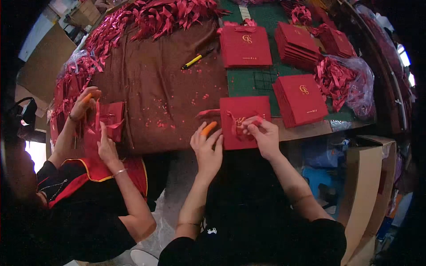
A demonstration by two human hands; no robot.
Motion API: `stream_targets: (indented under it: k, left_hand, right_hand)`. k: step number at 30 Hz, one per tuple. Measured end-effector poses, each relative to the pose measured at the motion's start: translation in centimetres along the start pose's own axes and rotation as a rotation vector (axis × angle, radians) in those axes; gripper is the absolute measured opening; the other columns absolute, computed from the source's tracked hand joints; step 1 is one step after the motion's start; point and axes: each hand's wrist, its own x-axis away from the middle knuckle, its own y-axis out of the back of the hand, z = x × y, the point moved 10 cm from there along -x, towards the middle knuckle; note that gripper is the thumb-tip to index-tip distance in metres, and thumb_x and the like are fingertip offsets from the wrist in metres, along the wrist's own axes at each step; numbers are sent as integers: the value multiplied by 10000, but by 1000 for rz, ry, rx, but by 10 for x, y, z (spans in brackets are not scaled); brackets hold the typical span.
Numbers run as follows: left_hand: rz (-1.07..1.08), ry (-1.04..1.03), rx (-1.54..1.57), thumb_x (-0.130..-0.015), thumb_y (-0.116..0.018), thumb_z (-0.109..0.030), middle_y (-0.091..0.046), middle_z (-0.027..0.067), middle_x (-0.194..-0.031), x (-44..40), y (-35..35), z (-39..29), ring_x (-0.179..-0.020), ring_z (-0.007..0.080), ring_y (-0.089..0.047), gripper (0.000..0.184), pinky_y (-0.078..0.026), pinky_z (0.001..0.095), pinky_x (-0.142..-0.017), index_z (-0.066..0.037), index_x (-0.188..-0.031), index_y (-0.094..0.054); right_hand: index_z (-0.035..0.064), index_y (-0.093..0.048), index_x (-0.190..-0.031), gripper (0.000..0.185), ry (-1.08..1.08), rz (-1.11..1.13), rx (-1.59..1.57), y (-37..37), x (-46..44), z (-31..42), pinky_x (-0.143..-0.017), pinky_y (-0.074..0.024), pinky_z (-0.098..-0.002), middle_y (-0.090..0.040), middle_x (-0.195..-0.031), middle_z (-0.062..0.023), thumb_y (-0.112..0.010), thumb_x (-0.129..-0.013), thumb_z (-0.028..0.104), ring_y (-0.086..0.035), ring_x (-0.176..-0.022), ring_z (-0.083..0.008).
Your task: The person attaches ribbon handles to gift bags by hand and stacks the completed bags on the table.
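Observation:
A red paper bag [230, 141] with gold lettering lies flat in front of me at the table's edge. Over its face curls a red ribbon [234, 122], and more ribbon trails off past its left side. My right hand [265, 138] is above the bag's right half, thumb and forefinger pinched on the ribbon. Beside the bag's left edge is my left hand [207, 148], fingers apart and holding nothing that I can see. An orange finger cover [208, 128] sits on one of its fingers.
Stacks of red bags [301, 101] stand at the right and back. Ribbon heaps [164, 17] line the far edge; another bundle [335, 82] lies in clear plastic. A yellow cutter [195, 60] rests on the brown cloth. At left, a co-worker's hands [106, 148] handle a red bag and ribbon.

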Motion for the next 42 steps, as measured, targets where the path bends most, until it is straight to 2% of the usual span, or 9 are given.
stream_targets:
  k: [4, 16, 19, 23, 29, 30, 33, 38, 42]
  left_hand:
    - [8, 61, 109, -867, -628, -131, -591, 51, -1216, -3, -3, 8, -1269, 252, -423, 202, -211, 414, -1078, -125, -1058, -694]
    - [3, 30, 106, -831, -659, -153, -550, 75, -1239, -3, -4, 6, -1289, 297, -364, 186, -202, 461, -1059, -143, -1010, -708]
    - [0, 15, 98, -822, -667, -156, -543, 73, -1254, -3, -4, 4, -1286, 296, -364, 179, -206, 459, -1055, -151, -995, -713]
    - [32, 40, 86, -803, -681, -142, -551, 60, -1274, -4, -6, 5, -1315, 283, -344, 192, -180, 431, -1074, -141, -994, -710]
    - [31, 22, 85, -788, -689, -136, -540, 60, -1283, -5, -6, 1, -1314, 287, -343, 181, -174, 435, -1073, -139, -968, -704]
    - [28, 15, 93, -778, -692, -124, -542, 62, -1276, -5, -5, -1, -1308, 296, -343, 179, -175, 446, -1068, -138, -955, -712]
    - [41, 11, 90, -774, -694, -115, -534, 79, -1280, -4, -7, 0, -1309, 310, -333, 170, -170, 462, -1069, -130, -941, -719]
    - [85, 71, 71, -786, -695, -151, -540, 79, -1272, -5, -9, 1, -1342, 283, -304, 177, -147, 441, -1094, -134, -960, -722]
    - [67, 36, 65, -765, -711, -167, -532, 73, -1287, -3, -10, -1, -1345, 295, -291, 173, -134, 459, -1097, -149, -936, -725]
  right_hand:
    - [-44, -617, -1038, 151, 156, -216, -241, 20, 4, 10, -733, -487, -262, -660, -964, -113, -553, -923, 31, -624, -812, -146]
    - [-55, -613, -1024, 155, -24, -283, -256, 24, 5, -6, -682, -503, -257, -666, -907, -135, -598, -875, -14, -633, -756, -155]
    - [-56, -611, -1011, 158, 60, -223, -47, 12, 10, 10, -753, -530, -268, -663, -923, -128, -616, -853, -48, -653, -826, -163]
    - [2, -665, -834, 133, 142, 131, 548, -24, 16, 7, -590, -501, -264, -664, -733, -105, -748, -750, 64, -664, -678, -155]
    - [18, -634, -850, 147, 299, -17, 622, -16, 10, 17, -581, -483, -280, -634, -766, -119, -729, -747, 63, -649, -683, -189]
    - [-3, -627, -893, 122, 109, -100, 580, -4, 10, -1, -655, -500, -266, -651, -822, -107, -691, -796, 35, -656, -752, -167]
    - [-34, -590, -945, 65, 71, -259, 18, 7, 9, 1, -833, -520, -308, -641, -944, -88, -592, -880, -35, -651, -877, -200]
    - [-17, -583, -952, 89, -173, 70, -434, -5, 1, -1, -707, -554, -313, -651, -902, -112, -600, -866, -34, -661, -745, -197]
    - [-15, -645, -897, 128, -24, 152, 242, -10, 6, 3, -712, -522, -284, -672, -832, -88, -707, -807, 52, -653, -781, -159]
